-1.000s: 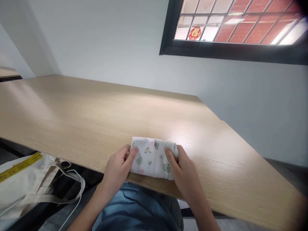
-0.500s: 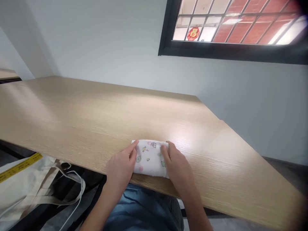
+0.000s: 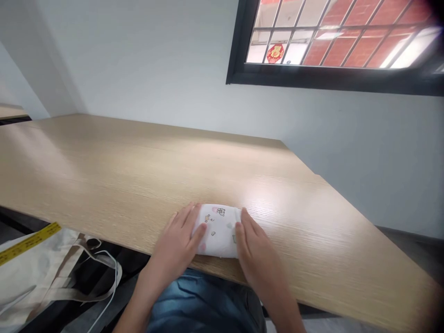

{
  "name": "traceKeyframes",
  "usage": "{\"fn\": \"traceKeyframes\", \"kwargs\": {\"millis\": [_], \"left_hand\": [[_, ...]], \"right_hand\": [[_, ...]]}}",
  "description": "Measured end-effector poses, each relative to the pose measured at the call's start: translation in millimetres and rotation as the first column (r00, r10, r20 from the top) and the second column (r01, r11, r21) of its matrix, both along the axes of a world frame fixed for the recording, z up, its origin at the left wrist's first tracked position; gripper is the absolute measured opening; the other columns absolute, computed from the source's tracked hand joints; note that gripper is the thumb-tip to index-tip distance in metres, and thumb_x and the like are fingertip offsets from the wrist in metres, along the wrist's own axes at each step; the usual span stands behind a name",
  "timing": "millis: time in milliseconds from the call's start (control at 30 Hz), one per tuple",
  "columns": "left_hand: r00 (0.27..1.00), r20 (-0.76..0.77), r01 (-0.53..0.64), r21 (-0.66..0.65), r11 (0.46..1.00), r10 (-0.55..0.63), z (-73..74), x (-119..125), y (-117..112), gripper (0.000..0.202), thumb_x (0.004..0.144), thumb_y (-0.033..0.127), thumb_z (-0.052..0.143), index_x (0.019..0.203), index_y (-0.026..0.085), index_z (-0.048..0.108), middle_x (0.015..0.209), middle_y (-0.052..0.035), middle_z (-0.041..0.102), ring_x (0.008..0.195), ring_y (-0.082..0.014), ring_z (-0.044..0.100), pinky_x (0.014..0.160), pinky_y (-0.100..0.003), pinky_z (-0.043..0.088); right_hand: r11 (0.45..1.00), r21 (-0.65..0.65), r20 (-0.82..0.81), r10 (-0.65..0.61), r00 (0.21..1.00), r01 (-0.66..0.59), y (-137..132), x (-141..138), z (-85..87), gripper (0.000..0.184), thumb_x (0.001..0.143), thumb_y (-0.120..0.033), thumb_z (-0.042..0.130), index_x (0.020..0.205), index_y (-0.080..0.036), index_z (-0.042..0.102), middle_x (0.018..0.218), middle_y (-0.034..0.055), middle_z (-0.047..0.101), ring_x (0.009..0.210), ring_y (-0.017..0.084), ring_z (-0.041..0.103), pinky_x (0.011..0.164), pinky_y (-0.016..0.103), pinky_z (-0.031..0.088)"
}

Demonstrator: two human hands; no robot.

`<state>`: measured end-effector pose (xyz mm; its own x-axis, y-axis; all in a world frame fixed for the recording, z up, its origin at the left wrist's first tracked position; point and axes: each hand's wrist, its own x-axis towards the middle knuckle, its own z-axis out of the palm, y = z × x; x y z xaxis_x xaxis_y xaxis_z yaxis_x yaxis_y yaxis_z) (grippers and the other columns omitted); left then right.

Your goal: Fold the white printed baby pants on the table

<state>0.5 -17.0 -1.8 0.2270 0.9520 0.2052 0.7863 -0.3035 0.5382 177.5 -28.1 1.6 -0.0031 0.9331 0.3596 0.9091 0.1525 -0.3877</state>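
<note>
A small folded white cloth (image 3: 218, 229) printed with little cartoon animals lies at the near edge of a light wooden table (image 3: 138, 171). My left hand (image 3: 178, 243) rests flat on its left side, fingers stretched out and together. My right hand (image 3: 253, 243) lies flat against its right side, fingers extended. Both palms press down on the cloth and partly cover it. Neither hand grips anything.
A cream tote bag (image 3: 38, 268) with a yellow measuring tape sits on the floor at lower left. My blue jeans (image 3: 204, 305) show under the table edge. A white wall and a black-framed window (image 3: 333, 51) stand behind the table.
Both hands have slid inward over the cloth, and the cloth's visible width has shrunk. The fingers have flattened out from a curled hold at the cloth's ends.
</note>
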Motion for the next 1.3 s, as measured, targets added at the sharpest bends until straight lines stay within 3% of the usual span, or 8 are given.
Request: {"fn": "traceKeyframes", "kwargs": {"millis": [167,300,367,467,667,867,1133,1300], "left_hand": [[0.970,0.190,-0.148,-0.047,0.988,0.154,15.0,-10,7,0.052,0.090,0.043,0.031,0.134,0.016,0.034,0.137,-0.0095,0.038,0.126,-0.0216,0.035,0.103,-0.039,0.031],[0.959,0.284,-0.014,0.027,1.000,0.006,32.3,4,30,0.038,0.088,0.034,0.037,0.120,0.018,0.052,0.125,-0.0046,0.052,0.117,-0.0177,0.045,0.100,-0.032,0.034],[0.945,0.322,0.058,0.007,0.998,-0.058,35.1,8,34,0.032,0.088,0.031,0.036,0.106,0.019,0.060,0.112,-0.0033,0.061,0.104,-0.0172,0.054,0.091,-0.029,0.040],[0.931,0.362,0.073,-0.064,0.995,-0.045,31.4,8,21,0.029,0.087,0.031,0.038,0.100,0.020,0.061,0.103,-0.0034,0.063,0.095,-0.0179,0.057,0.082,-0.029,0.043],[0.900,0.392,-0.106,-0.230,0.968,0.191,15.6,9,-29,0.030,0.081,0.038,0.047,0.103,0.019,0.054,0.100,-0.0076,0.061,0.093,-0.0240,0.056,0.079,-0.037,0.044],[0.775,0.541,-0.163,-0.327,0.931,0.326,14.2,9,-26,0.050,0.080,0.050,0.046,0.117,0.016,0.043,0.107,-0.0114,0.058,0.091,-0.0237,0.058,0.076,-0.036,0.046],[0.952,0.279,-0.073,-0.197,0.978,0.127,23.3,30,-13,0.020,0.086,0.028,0.036,0.095,0.015,0.049,0.093,-0.0098,0.055,0.087,-0.0218,0.054,0.078,-0.036,0.043],[0.974,0.224,0.088,-0.242,0.966,-0.033,26.4,74,-17,0.025,0.083,0.021,0.038,0.102,0.009,0.048,0.100,-0.0144,0.052,0.090,-0.0231,0.051,0.083,-0.036,0.041]], "right_hand": [[0.946,0.302,-0.174,-0.068,0.982,0.119,-33,22,1.6,0.025,0.090,-0.030,0.037,0.096,-0.017,0.058,0.093,0.0077,0.063,0.087,0.021,0.059,0.072,0.032,0.049],[0.864,0.461,-0.082,0.269,0.960,-0.203,-59,0,-6.0,0.014,0.084,-0.013,0.046,0.093,-0.019,0.054,0.084,0.0027,0.060,0.078,0.014,0.057,0.072,0.023,0.047],[0.858,0.436,-0.045,0.322,0.946,-0.272,-59,-11,-11.2,0.016,0.083,-0.014,0.047,0.098,-0.017,0.054,0.087,0.0040,0.059,0.082,0.015,0.055,0.073,0.025,0.046],[0.924,0.344,-0.120,0.218,0.969,-0.165,-44,-16,-15.6,0.014,0.086,-0.020,0.046,0.097,-0.017,0.053,0.090,0.0067,0.058,0.086,0.019,0.053,0.074,0.031,0.046],[0.991,0.055,-0.171,0.133,0.976,-0.125,0,-2,-3.9,0.023,0.085,-0.026,0.041,0.099,-0.014,0.055,0.096,0.0096,0.059,0.093,0.024,0.051,0.082,0.041,0.042],[0.979,-0.197,-0.315,-0.017,0.949,-0.048,-3,2,18.1,0.030,0.085,-0.036,0.039,0.099,-0.017,0.057,0.085,0.0056,0.062,0.075,0.021,0.057,0.068,0.035,0.046],[0.978,-0.184,-0.125,0.076,0.989,-0.098,2,-2,16.0,0.044,0.079,-0.026,0.041,0.120,-0.014,0.048,0.104,0.0123,0.060,0.094,0.024,0.057,0.075,0.035,0.046],[0.975,-0.221,-0.172,-0.031,0.985,-0.007,-15,51,5.6,0.052,0.077,-0.032,0.042,0.126,-0.012,0.041,0.083,0.0074,0.064,0.067,0.021,0.061,0.057,0.031,0.048]]}}
